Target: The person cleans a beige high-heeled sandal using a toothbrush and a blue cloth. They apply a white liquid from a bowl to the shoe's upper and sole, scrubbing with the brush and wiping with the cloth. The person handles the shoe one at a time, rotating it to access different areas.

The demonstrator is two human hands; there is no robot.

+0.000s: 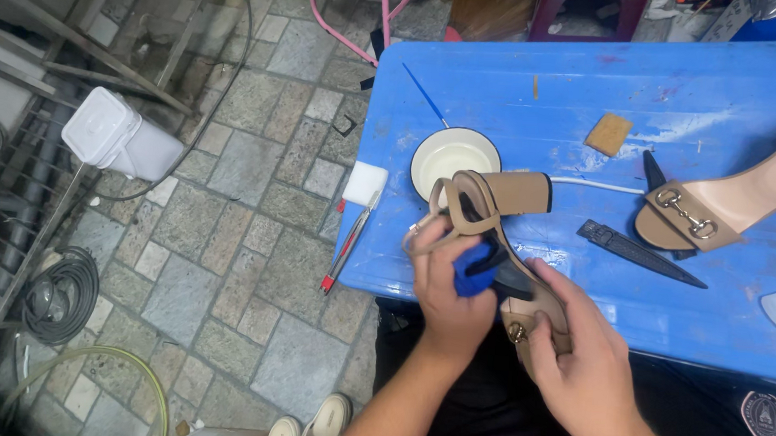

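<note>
Both hands meet over the near edge of a blue table (521, 91). Closed on a tan block-heeled sandal (506, 198), the right hand (581, 364) grips its toe end, while the left hand (451, 294) pinches a blue cloth (473, 268) against the straps. Beyond it sit a white bowl (450, 154), a dark blade (642, 253), a brown sponge (609, 133) and a matching second sandal (721, 207). Grey stone paving (243, 236) spreads left, with a white lidded container (119, 134) and coiled hoses (65, 292).
</note>
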